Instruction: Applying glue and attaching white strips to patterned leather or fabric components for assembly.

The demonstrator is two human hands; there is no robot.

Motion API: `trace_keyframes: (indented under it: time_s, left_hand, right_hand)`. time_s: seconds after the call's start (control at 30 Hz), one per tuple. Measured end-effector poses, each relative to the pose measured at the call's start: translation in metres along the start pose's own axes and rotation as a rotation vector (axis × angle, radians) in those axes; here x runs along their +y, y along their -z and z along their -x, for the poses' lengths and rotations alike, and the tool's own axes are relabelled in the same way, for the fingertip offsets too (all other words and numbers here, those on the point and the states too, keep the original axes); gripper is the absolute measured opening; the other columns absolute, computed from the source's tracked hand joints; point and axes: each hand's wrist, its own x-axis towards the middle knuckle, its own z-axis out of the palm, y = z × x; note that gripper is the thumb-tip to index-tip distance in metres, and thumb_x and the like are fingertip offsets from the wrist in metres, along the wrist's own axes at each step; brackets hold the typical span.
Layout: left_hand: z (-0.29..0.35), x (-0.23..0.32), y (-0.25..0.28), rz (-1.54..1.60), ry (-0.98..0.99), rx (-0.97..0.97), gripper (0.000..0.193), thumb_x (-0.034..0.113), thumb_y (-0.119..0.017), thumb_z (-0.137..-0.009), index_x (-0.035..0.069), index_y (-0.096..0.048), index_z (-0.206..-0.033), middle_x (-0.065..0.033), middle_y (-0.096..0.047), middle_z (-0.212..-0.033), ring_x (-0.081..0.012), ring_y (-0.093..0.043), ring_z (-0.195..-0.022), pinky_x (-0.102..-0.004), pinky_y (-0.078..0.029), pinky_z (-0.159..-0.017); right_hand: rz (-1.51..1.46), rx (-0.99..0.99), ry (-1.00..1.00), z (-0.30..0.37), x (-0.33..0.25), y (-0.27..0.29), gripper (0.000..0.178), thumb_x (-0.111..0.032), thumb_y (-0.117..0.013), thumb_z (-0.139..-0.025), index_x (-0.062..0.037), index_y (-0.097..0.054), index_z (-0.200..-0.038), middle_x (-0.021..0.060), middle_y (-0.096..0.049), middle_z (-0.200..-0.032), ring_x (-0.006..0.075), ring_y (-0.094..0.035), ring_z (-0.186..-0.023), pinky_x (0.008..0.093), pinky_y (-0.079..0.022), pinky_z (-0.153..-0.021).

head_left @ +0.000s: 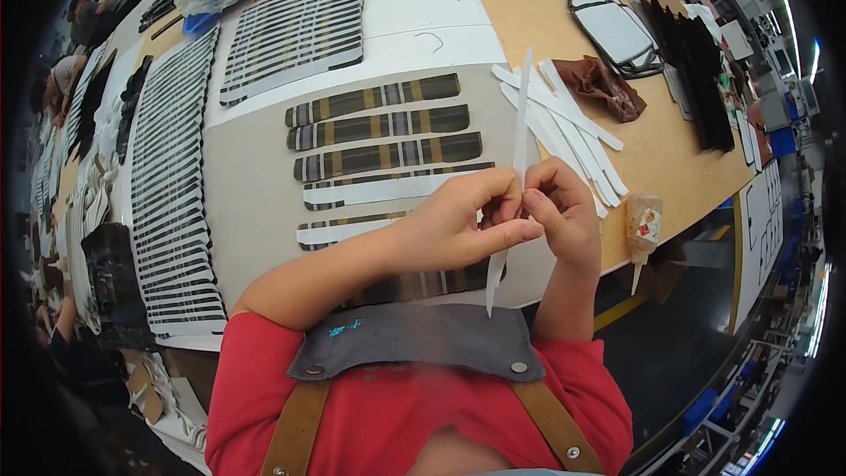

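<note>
My left hand (463,219) and my right hand (566,213) meet above the near edge of the work mat, fingers pinched together. Between them runs a long, narrow white strip (523,106), held upright; its far end rises past my fingers and its lower end hangs near my apron. More than one layer seems to show at that lower end. Beneath and left of my hands lie several dark plaid fabric pieces (388,157) in a column. White strips partly cover two plaid pieces (401,187), and my left forearm hides part of the nearest ones.
Loose white strips (577,137) lie fanned at the right, beside crumpled brown material (604,88). A bottle with a pointed nozzle (644,222) is near the right table edge. Rows of overlapping striped pieces (172,194) fill the left. A clear frame-like case (614,31) lies farther back.
</note>
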Motion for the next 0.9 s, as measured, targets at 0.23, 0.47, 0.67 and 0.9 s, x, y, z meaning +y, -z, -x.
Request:
trace_keyframes:
  time_s: [0.23,0.47,0.67,0.9]
  left_hand:
    - [0.010,-0.014,0.000,0.184,0.068,-0.041,0.028,0.015,-0.065,-0.087,0.008,-0.040,-0.076,0.0005,-0.050,-0.077,-0.0065,-0.054,-0.074,-0.0220,-0.043,-0.065]
    - [0.010,-0.013,0.001,0.457,0.205,-0.006,0.015,0.019,-0.050,-0.095,0.006,-0.042,-0.093,-0.0014,-0.053,-0.085,-0.0051,-0.054,-0.074,-0.0206,-0.045,-0.059]
    - [0.035,-0.015,0.020,0.252,0.062,0.273,0.011,0.016,-0.045,-0.096,0.005,-0.045,-0.094,-0.0027,-0.049,-0.074,-0.0069,-0.051,-0.064,-0.0240,-0.044,-0.060]
    - [0.087,-0.001,0.058,0.285,0.126,0.578,0.011,0.014,-0.050,-0.094,0.003,-0.050,-0.096,-0.0024,-0.053,-0.081,-0.0074,-0.052,-0.064,-0.0236,-0.044,-0.064]
  right_hand:
    - [-0.073,-0.089,-0.135,0.000,0.009,0.004,0.006,-0.005,-0.055,-0.088,-0.0008,-0.051,-0.090,0.0015,-0.054,-0.081,0.0051,-0.052,-0.069,0.0188,-0.042,-0.060]
    - [0.069,-0.080,-0.048,0.006,0.009,-0.010,0.006,-0.006,-0.052,-0.083,-0.0007,-0.050,-0.084,0.0064,-0.055,-0.085,0.0109,-0.056,-0.078,0.0234,-0.044,-0.067]
    - [-0.049,0.266,0.413,0.010,-0.004,0.039,0.017,-0.012,-0.048,-0.077,0.0018,-0.052,-0.086,0.0215,-0.056,-0.103,0.0274,-0.057,-0.095,0.0415,-0.043,-0.090]
    - [0.491,0.851,0.777,0.046,-0.067,0.112,0.029,-0.005,-0.044,-0.078,0.0067,-0.056,-0.102,0.0170,-0.059,-0.096,0.0296,-0.058,-0.092,0.0446,-0.044,-0.091]
